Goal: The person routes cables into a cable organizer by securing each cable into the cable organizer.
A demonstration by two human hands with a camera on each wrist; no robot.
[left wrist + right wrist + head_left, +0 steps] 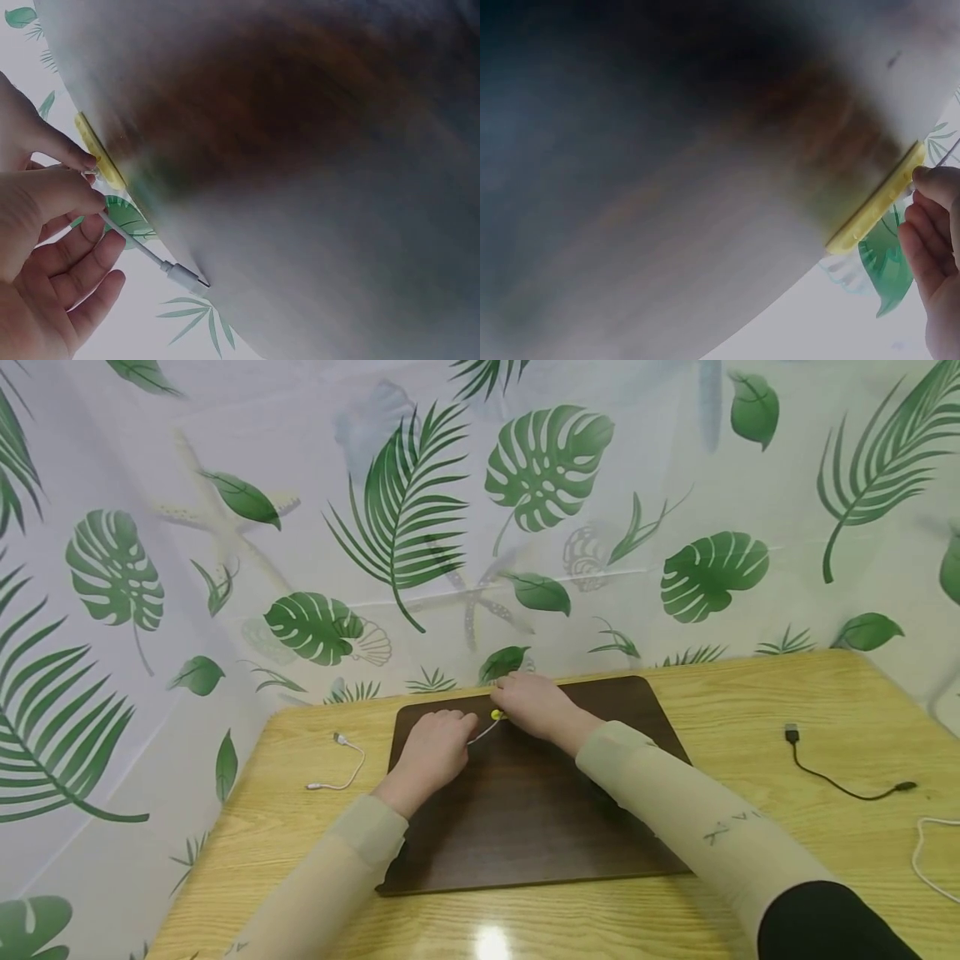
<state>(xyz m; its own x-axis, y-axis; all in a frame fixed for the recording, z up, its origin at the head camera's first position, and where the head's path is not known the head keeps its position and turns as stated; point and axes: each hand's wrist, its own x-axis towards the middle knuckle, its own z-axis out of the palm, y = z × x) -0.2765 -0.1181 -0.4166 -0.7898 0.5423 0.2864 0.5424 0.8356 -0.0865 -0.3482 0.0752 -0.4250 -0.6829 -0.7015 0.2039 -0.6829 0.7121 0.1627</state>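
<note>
A white USB cable (484, 732) runs between both hands over the far edge of a dark brown board (525, 810). My left hand (438, 745) pinches it between thumb and forefinger; its other fingers are loosely bent. In the left wrist view the cable's plug (184, 278) hangs past that hand. A yellow bumpy strip (877, 206) sits along the board's far edge. My right hand (529, 702) is right at this strip, thumb against it, pinching the cable there. The cable's other end is hidden by the right hand.
A short white cable (352, 777) lies on the wooden table (480, 927) left of the board. To the right lie a black USB cable (825, 775) and part of another white cable (917, 860). A leaf-printed curtain (465, 527) hangs behind the table.
</note>
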